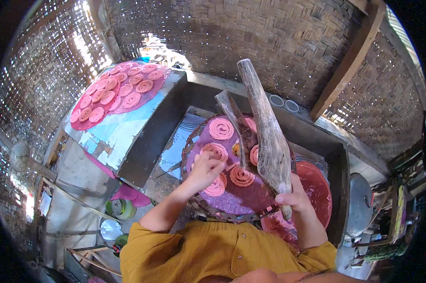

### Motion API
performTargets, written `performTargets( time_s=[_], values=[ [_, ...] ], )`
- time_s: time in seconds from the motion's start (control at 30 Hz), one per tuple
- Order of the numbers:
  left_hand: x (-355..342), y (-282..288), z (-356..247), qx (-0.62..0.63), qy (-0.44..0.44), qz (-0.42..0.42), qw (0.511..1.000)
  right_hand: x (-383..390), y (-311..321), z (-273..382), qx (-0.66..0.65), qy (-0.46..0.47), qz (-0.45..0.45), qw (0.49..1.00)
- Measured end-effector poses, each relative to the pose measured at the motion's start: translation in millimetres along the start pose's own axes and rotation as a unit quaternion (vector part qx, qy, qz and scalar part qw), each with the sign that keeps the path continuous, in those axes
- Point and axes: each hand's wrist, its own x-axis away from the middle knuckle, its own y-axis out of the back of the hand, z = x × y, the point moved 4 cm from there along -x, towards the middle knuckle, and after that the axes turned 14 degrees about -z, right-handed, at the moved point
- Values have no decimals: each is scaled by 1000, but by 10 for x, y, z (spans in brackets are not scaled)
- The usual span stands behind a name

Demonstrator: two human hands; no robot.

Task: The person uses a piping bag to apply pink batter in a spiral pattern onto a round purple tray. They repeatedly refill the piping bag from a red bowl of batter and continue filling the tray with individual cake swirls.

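Observation:
My left hand is closed, its fingers curled together over the lower edge of a pink coil that looks like dough; the fingertips are hidden. More pink coils lie around it, among them a coil farther off and a darker one to the right. They rest on purple sheeting over a round woven tray in front of me. My right hand grips the near end of a long weathered piece of wood. A shorter wooden piece slants beside it, above the tray.
At the left, a pale blue, peeling board bears a pink sheet with many coils. A red basin stands right of the tray. Dark trough walls surround the tray; a round metal lid is at far right.

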Motion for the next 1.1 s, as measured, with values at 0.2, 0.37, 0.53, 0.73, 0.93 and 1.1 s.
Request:
performTargets(
  time_s=[0.2,0.37,0.53,0.73,0.93,1.1],
  values=[
    [231,5,-275,-23,-49,12,998,108,139,-17,37,26,-45,998],
    [277,-76,-390,-48,-64,61,995,204,219,9,-4,23,-38,999],
    [302,-177,-357,-76,-91,77,990,281,332,21,-35,21,-56,998],
    [381,-97,-599,-183,-209,74,958,417,444,112,-63,27,-101,992],
    [411,-57,-715,-203,-255,75,942,520,552,86,-87,39,-119,988],
    [375,-248,-733,-223,-279,78,931,574,499,66,-95,9,-118,988]
  ],
)
